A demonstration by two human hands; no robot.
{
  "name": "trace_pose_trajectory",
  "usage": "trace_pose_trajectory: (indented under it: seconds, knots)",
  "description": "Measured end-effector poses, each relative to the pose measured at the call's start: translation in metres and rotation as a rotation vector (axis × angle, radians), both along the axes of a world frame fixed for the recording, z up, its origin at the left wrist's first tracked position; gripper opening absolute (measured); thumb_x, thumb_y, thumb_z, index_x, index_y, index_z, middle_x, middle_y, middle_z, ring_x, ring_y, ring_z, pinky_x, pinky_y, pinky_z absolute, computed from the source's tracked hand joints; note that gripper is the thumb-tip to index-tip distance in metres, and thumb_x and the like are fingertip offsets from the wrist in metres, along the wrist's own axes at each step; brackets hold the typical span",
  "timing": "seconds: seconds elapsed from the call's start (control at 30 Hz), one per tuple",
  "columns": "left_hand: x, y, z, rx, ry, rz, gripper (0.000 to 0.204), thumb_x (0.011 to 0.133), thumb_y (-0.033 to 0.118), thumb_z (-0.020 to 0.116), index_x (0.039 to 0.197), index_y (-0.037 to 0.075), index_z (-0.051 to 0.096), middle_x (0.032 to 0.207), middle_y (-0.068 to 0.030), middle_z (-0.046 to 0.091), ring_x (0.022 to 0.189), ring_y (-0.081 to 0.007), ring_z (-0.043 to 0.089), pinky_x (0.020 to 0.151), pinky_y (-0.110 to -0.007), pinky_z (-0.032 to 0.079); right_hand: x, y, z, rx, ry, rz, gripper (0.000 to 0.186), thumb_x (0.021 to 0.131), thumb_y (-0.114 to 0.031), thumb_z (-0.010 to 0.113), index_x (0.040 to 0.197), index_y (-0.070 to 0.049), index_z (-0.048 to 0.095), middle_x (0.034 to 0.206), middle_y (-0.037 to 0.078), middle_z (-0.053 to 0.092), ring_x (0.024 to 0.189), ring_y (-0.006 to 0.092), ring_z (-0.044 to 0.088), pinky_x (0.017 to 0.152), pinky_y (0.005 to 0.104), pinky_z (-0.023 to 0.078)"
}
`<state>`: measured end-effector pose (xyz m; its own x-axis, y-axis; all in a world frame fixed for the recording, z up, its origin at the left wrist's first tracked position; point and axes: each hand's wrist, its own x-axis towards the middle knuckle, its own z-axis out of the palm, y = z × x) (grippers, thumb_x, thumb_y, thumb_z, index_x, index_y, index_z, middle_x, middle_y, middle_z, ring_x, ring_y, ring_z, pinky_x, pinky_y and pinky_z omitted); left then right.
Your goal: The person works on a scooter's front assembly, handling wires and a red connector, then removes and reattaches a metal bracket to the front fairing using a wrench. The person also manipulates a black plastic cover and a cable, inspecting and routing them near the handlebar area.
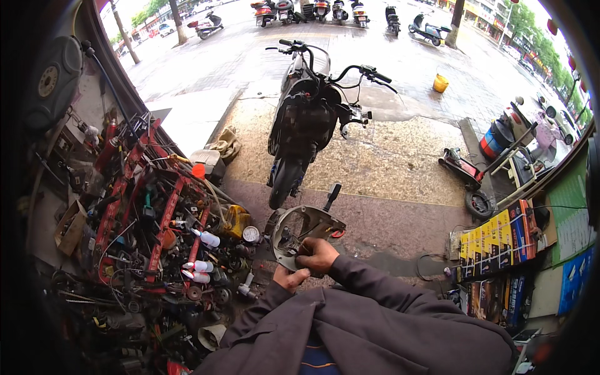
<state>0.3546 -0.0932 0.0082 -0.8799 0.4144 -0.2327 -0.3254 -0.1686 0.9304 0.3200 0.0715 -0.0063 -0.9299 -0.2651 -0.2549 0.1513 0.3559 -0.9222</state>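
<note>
Hands meet low in the head view, both closed on a grey scooter panel [304, 234], a curved plastic housing with a round opening and a black lever sticking up from its far edge. The right hand [317, 255] has its grip clenched over the panel's near rim, knuckles up. The left hand [289, 278] sits just below and beside it, its grip grasping the panel's lower edge; the fingers are mostly hidden under the right hand. Both dark grey sleeves run back to the lower edge of the picture.

Beyond the grip, straight ahead, a black scooter [306, 119] stands on the wet pavement with its front covers off, its front wheel near the panel's far side. Left of the grip, a red tool rack [156, 219] heaped with tools, bottles and parts crowds in close, with a yellow canister [236, 220] and a small round gauge [250, 234] just beside the panel. Right of the grip, well apart, lie stacked yellow boxes [497, 240], and farther off a red floor jack [459, 164] and a yellow bucket [440, 83].
</note>
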Motion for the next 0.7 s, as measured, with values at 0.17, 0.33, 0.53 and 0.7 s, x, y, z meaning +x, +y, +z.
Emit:
trace_pose_trajectory:
  seconds: [0.17, 0.33, 0.53, 0.7]
  knots:
    - [-0.007, 0.008, -0.011, -0.078, 0.243, 0.027, 0.036, 0.073, 0.013, 0.063, 0.107, 0.001, 0.056, 0.087, -0.0020, 0.059, 0.075, -0.0117, 0.054, 0.063, -0.026, 0.044, 0.004, -0.001, -0.001, 0.007, 0.151, -0.222, 0.028, 0.074, -0.015, 0.066, 0.096, 0.002, 0.062, 0.084, 0.010, 0.065, 0.077, 0.0150, 0.060, 0.071, 0.0325, 0.049]
    - [-0.007, 0.004, -0.016, -0.156, 0.111, -0.015, 0.042, 0.078, 0.013, 0.062, 0.117, -0.001, 0.053, 0.107, -0.0070, 0.059, 0.096, -0.0173, 0.055, 0.082, -0.031, 0.046, 0.006, 0.004, -0.001, -0.177, 0.161, -0.247, 0.023, 0.074, -0.013, 0.064, 0.090, 0.002, 0.063, 0.075, 0.013, 0.065, 0.068, 0.0140, 0.061, 0.064, 0.0309, 0.051]
    - [-0.011, 0.011, -0.004, -0.128, 0.010, 0.037, 0.032, 0.077, 0.012, 0.065, 0.107, 0.003, 0.058, 0.091, -0.0008, 0.058, 0.079, -0.0105, 0.053, 0.067, -0.026, 0.044, 0.006, 0.009, 0.012, -0.301, 0.223, -0.315, 0.012, 0.078, -0.006, 0.068, 0.086, 0.001, 0.062, 0.070, 0.001, 0.060, 0.063, 0.0038, 0.050, 0.056, 0.0227, 0.044]
    - [-0.010, 0.017, 0.008, -0.081, 0.026, 0.080, 0.025, 0.078, 0.013, 0.067, 0.102, 0.005, 0.060, 0.073, 0.0033, 0.055, 0.061, -0.0069, 0.047, 0.053, -0.023, 0.037, 0.005, 0.010, 0.020, -0.387, 0.159, -0.277, 0.012, 0.081, -0.006, 0.067, 0.089, 0.000, 0.061, 0.075, 0.000, 0.061, 0.066, 0.0035, 0.051, 0.058, 0.0219, 0.044]
